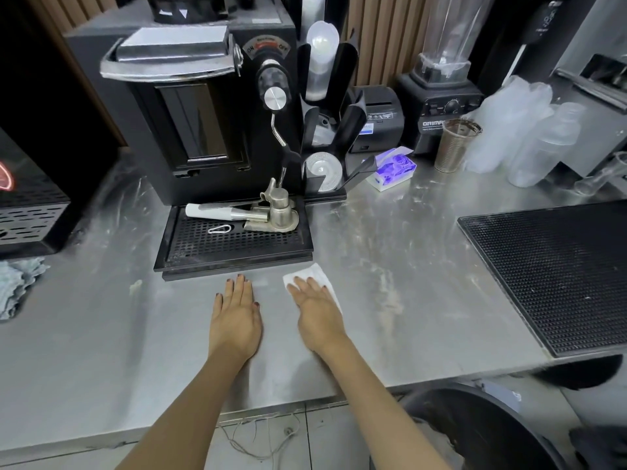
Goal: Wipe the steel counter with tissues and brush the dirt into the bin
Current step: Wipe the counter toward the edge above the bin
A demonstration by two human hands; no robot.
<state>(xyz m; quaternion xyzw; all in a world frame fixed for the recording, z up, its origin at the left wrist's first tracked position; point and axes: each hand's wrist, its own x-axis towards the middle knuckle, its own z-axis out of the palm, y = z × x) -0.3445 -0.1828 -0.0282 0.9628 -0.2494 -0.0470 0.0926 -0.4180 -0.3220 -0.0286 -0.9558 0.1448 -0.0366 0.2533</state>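
Streaky steel tabletop (pixel 390 232); my right hand (pixel 317 310) presses flat on the tissue (pixel 317 273), left hand (pixel 237 313) flat, empty. I'd sweep firmly toward the bin (pixel 475 429) at five o'clock.

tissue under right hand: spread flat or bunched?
Spread flat. The tissue lies as a sheet on the counter, right hand pressed flat on it.

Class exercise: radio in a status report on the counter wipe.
Left hand flat, empty. Right hand pressing tissue on counter. Drip tray just ahead; bin below, right.
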